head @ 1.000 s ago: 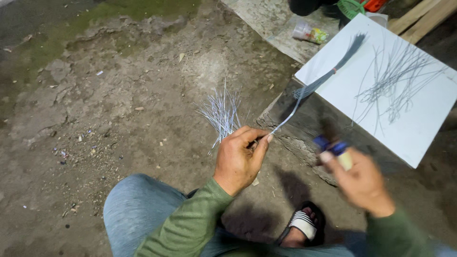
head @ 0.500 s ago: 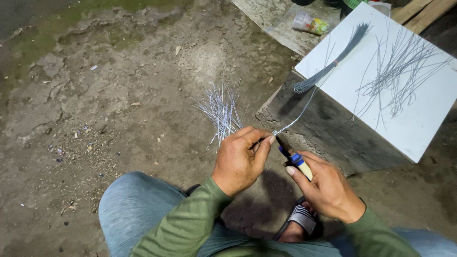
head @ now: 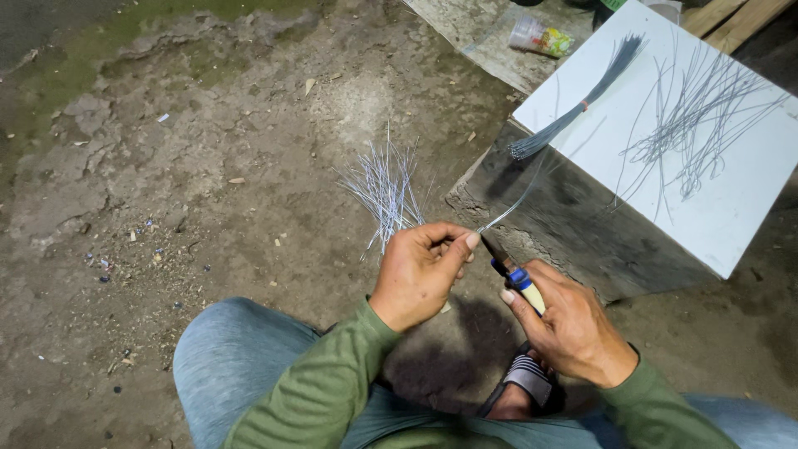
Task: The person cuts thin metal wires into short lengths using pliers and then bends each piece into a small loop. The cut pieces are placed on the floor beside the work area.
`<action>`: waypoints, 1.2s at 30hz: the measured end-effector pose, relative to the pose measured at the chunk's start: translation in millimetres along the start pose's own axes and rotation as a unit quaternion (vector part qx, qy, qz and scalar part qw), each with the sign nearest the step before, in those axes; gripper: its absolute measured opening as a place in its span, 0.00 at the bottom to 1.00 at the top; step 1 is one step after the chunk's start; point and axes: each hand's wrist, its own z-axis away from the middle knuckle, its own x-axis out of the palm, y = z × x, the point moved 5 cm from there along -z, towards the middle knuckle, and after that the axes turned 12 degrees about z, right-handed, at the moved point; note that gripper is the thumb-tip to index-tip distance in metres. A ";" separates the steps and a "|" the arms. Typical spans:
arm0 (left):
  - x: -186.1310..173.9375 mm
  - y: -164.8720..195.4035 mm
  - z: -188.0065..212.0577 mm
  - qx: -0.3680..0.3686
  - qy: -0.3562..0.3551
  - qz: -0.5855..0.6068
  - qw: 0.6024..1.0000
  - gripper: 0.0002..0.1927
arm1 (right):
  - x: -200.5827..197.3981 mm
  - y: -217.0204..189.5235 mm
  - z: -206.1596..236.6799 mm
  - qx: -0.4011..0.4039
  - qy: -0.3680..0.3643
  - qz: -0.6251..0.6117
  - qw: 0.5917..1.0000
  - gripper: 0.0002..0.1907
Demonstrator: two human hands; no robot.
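Open ground left; block right

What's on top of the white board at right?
On the white board lie a tied bundle of thin strips and a loose scatter of strips. Its far top corner is out of frame, so anything there is unseen.

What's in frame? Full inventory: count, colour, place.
small knife: one, dark blade, blue band, pale handle; in right hand, tip by the left fingers
single strip: one, pale grey; pinched in left hand, running up toward the board
loose strips fan: one bunch, silver-white; held in left hand, fanned above it
tied strip bundle: one, grey; on white board, left side
scattered strips: many, grey; on white board, right side
white board: one; atop dark block
dark block: one, grey-black; on ground, right
plastic packet: one, clear, multicoloured; top centre
sandal: one, striped; bottom centre
left hand: green sleeve
right hand: green sleeve
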 end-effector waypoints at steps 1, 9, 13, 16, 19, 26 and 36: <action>-1.4 -3.3 -1.1 -0.019 0.005 0.003 1.000 0.12 | -0.5 -0.4 0.8 -0.006 0.005 0.003 1.000 0.11; -2.8 -14.1 -3.6 -0.074 -0.018 0.069 0.995 0.13 | 0.2 3.5 0.5 -0.026 0.007 -0.003 1.000 0.11; -2.7 -24.7 -3.8 -0.124 -0.027 0.164 0.978 0.11 | -1.7 2.2 1.0 -0.059 0.032 0.013 0.998 0.09; -2.4 -29.9 -4.1 -0.156 -0.042 0.219 0.962 0.10 | -1.9 5.5 2.1 -0.031 0.026 0.004 0.999 0.10; -0.9 -32.5 -4.8 -0.180 -0.068 0.269 0.944 0.10 | -4.8 2.5 2.7 -0.063 0.056 0.009 0.996 0.09; 6.6 -34.5 -4.9 -0.211 -0.105 0.338 0.911 0.10 | -8.7 4.5 1.8 -0.051 0.085 0.021 0.995 0.11; 24.6 39.9 15.3 0.251 0.050 -0.237 0.937 0.15 | -14.0 9.7 -1.5 -0.042 0.116 0.056 0.991 0.10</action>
